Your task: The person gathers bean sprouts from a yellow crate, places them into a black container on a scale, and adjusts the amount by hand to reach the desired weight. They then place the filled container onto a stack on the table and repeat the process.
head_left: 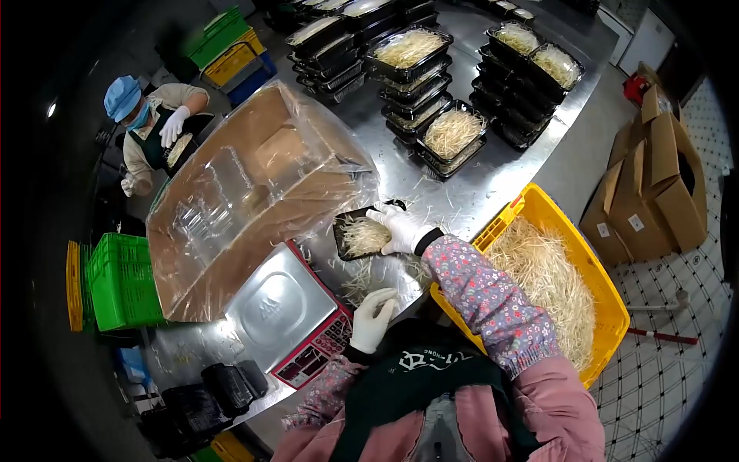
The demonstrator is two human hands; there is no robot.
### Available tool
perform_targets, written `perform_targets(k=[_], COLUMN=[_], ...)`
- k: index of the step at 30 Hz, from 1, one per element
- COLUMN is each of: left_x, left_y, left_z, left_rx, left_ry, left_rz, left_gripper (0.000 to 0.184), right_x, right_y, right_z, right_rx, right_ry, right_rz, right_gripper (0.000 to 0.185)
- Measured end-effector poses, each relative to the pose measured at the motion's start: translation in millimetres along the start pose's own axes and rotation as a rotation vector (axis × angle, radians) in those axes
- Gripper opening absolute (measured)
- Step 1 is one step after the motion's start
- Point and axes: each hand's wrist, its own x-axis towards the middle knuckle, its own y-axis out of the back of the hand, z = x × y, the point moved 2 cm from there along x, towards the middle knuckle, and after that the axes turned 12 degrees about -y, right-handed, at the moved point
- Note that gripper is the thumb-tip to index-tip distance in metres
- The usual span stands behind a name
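Note:
A black plastic tray (pixel 340 225) partly filled with bean sprouts (pixel 363 237) sits on the metal table in front of me. My right hand (pixel 402 229), in a white glove, grips its right side, fingers over the rim and sprouts. Gloved in white too, my left hand (pixel 372 320) is held lower, near the table edge, its fingers curved and apart from the thumb with nothing between them. Loose sprouts (pixel 360 283) lie scattered between the two hands. Just left of my left hand stands a red-and-silver digital scale (pixel 283 308), its platform bare.
At right, a yellow crate (pixel 612 296) holds a heap of sprouts. A plastic-lined carton (pixel 254 154) with clear lids stands left. Stacks of filled trays (pixel 412 50) line the back. Black trays (pixel 196 408) lie lower left. A co-worker (pixel 158 127) holds a tray beyond the carton.

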Motion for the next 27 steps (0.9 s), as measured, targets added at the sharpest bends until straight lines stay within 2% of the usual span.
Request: perform_targets(k=[1, 4, 6, 8, 10, 12, 13, 14, 16, 18, 19, 20, 22, 24, 25, 27], left_x=[3.2, 10.6, 22.0, 35.7, 46.5, 59.3, 71.2, 78.4, 88.4, 103.7, 110.2, 115.6, 124.3, 127.4, 123.1, 115.7], left_y=[0.9, -5.0, -16.8, -35.2, -57.6, -84.2, -96.6, -113.3, -145.4, -185.2, -202.1, -218.6, -253.0, -284.4, -294.6, -303.6], left_z=[-1.2, -15.7, -19.6, -0.4, -8.3, -3.3, 20.9, 31.7, 47.7, 35.8, 29.5, 24.6, 29.4, 27.1, 30.4, 10.2], left_rx=[-0.007, -0.074, -0.2, -0.353, -0.325, -0.167, 0.014, 0.073, 0.197, 0.412, 0.435, 0.458, 0.412, 0.398, 0.388, 0.521], left_ry=[-0.004, 0.041, 0.061, 0.165, 0.138, -0.145, -0.232, -0.378, -0.681, -0.689, -0.725, -0.76, -0.817, -1.048, -1.08, -1.102], left_rz=[0.001, -0.021, -0.089, -0.211, -0.361, -0.559, -0.759, -0.882, -1.106, -1.406, -1.432, -1.456, -1.361, -1.228, -1.19, -1.289], left_gripper=[0.023, 0.025, 0.026, 0.034, 0.042, 0.051, 0.068, 0.073, 0.083, 0.095, 0.096, 0.097, 0.085, 0.076, 0.069, 0.064], right_x=[-2.7, -41.4, -80.4, -140.2, -209.1, -279.2, -312.4, -343.5, -386.8, -398.4, -400.8, -395.3, -388.7, -380.6, -373.5, -356.5], right_y=[6.3, 58.4, 95.6, 126.1, 135.5, 121.7, 112.5, 104.9, 81.4, 55.5, 26.4, 14.7, -6.4, -11.1, -9.7, -16.3], right_z=[1.7, 19.5, 50.1, 80.0, 118.7, 156.1, 166.5, 166.9, 156.4, 123.4, 118.7, 104.3, 101.3, 113.4, 120.0, 126.3], right_rx=[0.145, 0.217, 0.479, 0.53, 0.543, 0.546, 0.505, 0.385, 0.172, 0.057, -0.018, -0.022, -0.071, -0.05, -0.085, -0.12], right_ry=[-0.01, -0.054, -0.101, -0.317, -0.444, -0.612, -0.723, -0.823, -0.991, -1.087, -1.027, -1.073, -1.108, -1.162, -1.164, -1.175], right_rz=[-0.039, 0.161, 0.286, 0.432, 0.613, 0.804, 0.872, 0.903, 0.87, 0.765, 0.757, 0.675, 0.706, 0.787, 0.837, 0.854], right_gripper=[0.078, 0.069, 0.058, 0.052, 0.053, 0.053, 0.055, 0.059, 0.065, 0.073, 0.081, 0.087, 0.092, 0.095, 0.096, 0.096])
